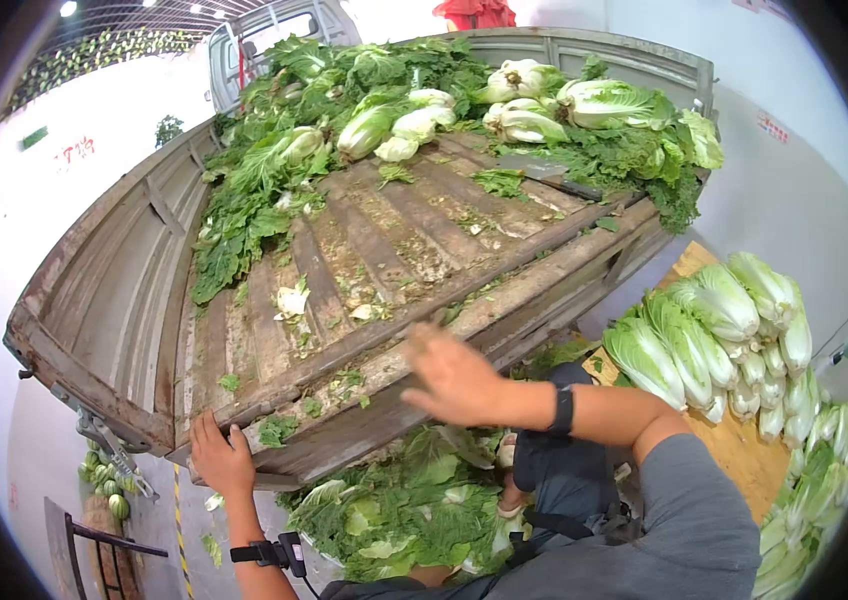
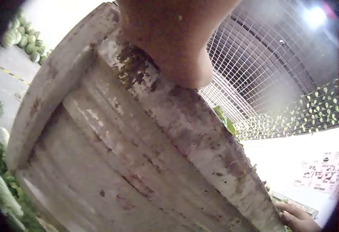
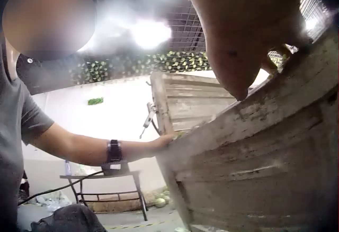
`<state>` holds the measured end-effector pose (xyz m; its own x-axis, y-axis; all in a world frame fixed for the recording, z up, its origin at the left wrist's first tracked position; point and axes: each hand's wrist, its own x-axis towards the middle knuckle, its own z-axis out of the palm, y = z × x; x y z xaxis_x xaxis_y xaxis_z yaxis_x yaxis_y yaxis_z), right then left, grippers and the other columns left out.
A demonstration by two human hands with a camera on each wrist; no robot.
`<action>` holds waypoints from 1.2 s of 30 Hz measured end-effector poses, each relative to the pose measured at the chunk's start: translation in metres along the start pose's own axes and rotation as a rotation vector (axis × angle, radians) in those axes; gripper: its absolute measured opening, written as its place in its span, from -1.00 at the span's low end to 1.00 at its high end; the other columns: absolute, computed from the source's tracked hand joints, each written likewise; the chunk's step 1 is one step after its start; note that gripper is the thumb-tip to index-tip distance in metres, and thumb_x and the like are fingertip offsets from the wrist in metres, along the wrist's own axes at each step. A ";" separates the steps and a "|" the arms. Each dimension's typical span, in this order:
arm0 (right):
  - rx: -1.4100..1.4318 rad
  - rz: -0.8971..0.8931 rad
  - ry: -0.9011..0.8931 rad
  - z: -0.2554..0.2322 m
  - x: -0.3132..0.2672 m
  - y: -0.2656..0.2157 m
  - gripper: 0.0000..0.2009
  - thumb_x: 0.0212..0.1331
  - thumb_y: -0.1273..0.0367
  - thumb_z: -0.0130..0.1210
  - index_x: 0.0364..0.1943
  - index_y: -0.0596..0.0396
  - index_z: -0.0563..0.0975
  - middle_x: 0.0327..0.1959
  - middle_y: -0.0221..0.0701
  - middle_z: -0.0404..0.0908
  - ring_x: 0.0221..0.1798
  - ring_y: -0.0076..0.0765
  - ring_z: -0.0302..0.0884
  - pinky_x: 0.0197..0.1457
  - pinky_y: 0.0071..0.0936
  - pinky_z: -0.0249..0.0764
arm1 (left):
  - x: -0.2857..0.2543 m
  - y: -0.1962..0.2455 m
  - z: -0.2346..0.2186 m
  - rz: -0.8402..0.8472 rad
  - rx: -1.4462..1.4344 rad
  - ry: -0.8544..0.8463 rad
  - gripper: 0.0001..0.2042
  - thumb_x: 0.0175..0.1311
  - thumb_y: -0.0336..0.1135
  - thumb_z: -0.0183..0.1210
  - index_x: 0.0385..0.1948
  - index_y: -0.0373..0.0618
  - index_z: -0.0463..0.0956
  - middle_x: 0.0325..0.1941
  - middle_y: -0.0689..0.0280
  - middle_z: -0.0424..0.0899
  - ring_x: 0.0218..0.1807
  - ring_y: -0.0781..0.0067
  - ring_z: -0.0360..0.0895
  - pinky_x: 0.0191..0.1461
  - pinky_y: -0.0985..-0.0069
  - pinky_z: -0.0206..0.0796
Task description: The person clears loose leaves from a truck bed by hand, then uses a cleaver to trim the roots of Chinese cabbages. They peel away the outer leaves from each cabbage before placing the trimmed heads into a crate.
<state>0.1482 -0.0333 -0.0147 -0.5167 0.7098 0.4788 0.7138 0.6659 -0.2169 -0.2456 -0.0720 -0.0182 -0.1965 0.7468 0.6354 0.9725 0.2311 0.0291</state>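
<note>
A person in a grey short-sleeved shirt stands at the near edge of a weathered truck bed (image 1: 424,215), which fills the middle of the frame. The left hand (image 1: 222,462) rests on the corner of the bed's near panel (image 1: 364,425), lower left; its fingers lie extended over the edge, thumb apart, pinching nothing. The right hand (image 1: 454,375), at lower centre, is blurred beside the same panel's top edge; its fingers look extended and hold nothing, but whether they touch the wood cannot be told.

The bed holds napa cabbages (image 1: 612,104) along its far side and right corner, pale white at the base with crinkled green tops, amid a heap of dark green loose leaves (image 1: 274,185) reaching down the left. A knife (image 1: 540,172) lies flat near the right corner. Leaf scraps (image 1: 279,430) and crumbs litter the worn, ridged planks.

Trimmed cabbages (image 1: 719,310) are stacked on a plywood board (image 1: 744,450) at right, with discarded leaves (image 1: 404,505) piled below the panel, lower centre.

Red lettering (image 1: 74,150) on the white wall, upper left, and red characters (image 1: 772,127), upper right, are too small to read.
</note>
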 end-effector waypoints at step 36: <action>-0.305 0.901 -0.114 -0.149 0.027 0.360 -0.53 0.04 0.04 0.18 -0.22 0.23 0.62 -0.21 -0.08 0.65 -0.14 0.07 0.60 -0.06 -0.11 0.51 | 0.000 -0.006 0.004 0.012 -0.029 -0.035 -0.49 0.13 -0.28 0.09 0.17 -0.24 0.34 0.25 0.04 0.40 0.33 -0.06 0.24 0.38 0.13 0.04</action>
<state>0.4614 0.1911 0.0468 0.2558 0.9549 0.1510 0.9496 -0.2189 -0.2244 -0.2517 -0.0710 -0.0211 -0.1884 0.7712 0.6081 0.9780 0.2039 0.0444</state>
